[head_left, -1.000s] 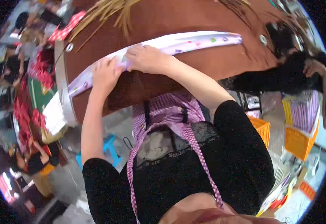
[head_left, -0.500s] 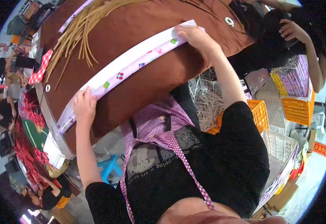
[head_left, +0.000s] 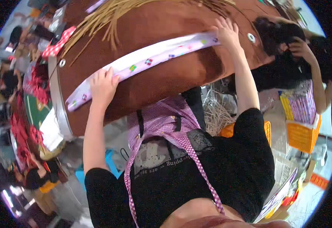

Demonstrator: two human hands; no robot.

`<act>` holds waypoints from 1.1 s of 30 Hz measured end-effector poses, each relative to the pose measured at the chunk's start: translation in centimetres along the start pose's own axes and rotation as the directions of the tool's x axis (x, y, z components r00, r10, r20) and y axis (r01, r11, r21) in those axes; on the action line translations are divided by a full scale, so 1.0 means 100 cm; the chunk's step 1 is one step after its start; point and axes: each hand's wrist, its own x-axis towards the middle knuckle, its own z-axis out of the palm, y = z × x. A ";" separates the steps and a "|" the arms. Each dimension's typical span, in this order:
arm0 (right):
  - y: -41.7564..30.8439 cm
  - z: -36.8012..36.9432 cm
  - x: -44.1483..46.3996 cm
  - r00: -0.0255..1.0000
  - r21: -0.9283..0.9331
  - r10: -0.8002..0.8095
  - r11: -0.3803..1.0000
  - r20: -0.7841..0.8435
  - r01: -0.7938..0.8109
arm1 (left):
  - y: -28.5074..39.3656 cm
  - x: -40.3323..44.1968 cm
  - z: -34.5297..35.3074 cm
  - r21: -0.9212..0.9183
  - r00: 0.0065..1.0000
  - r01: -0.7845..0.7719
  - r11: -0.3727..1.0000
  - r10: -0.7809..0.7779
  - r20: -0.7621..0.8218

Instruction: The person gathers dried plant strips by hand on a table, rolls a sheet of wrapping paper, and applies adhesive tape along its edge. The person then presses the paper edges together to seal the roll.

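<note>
Nearest the viewpoint, your black shirt [head_left: 245, 163] fills the lower part of the view, with a pink-checked apron [head_left: 162, 114] tied over it. Beyond the apron lies the brown counter [head_left: 154, 81], and on it a long strip [head_left: 135, 66], white along its far side and pale lilac on its near side, printed with small green, red and blue motifs. The strip runs obliquely, from the left end of the counter near your side to a more distant point at the right. Your left hand [head_left: 103, 85] rests on its left portion, the fingers laid across the fabric and slightly parted, the thumb standing away from them; whether they press or pinch cannot be told. Your right hand [head_left: 227, 34] is at the strip's right end, its fingers spread and reaching past it over the counter; whether the palm touches the strip is unclear, for this area is blurred. Near the right hand, to its right, lies a white ring [head_left: 251, 37]; a second ring [head_left: 62, 62] sits at the counter's left edge. Farther across, a loose bundle of tan bands [head_left: 109, 15] fans toward you, with a red-and-white checked cloth [head_left: 61, 42] to its left. At the far right, a co-worker in black holds up a hand [head_left: 301, 49], and below it an orange crate [head_left: 302, 137] carries a purple and yellow stack [head_left: 299, 104].
</note>
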 end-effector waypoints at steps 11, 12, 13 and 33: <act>-0.271 -0.076 -0.064 0.787 0.703 -0.569 0.458 -0.238 0.544 | 0.002 0.000 -0.007 -0.090 0.996 0.068 0.994 -0.062 0.070; -0.271 -0.069 -0.063 0.770 0.710 -0.547 0.394 -0.328 0.583 | 0.000 -0.001 -0.005 -0.061 0.991 0.114 0.992 -0.109 0.078; -0.270 -0.075 -0.062 0.765 0.708 -0.580 0.413 -0.281 0.573 | -0.003 -0.003 -0.001 -0.107 0.998 0.060 0.992 -0.061 -0.004; -0.208 -0.069 -0.062 0.813 0.647 -0.576 0.589 -0.084 0.484 | -0.076 -0.058 -0.014 -0.022 0.942 0.144 0.989 -0.130 0.311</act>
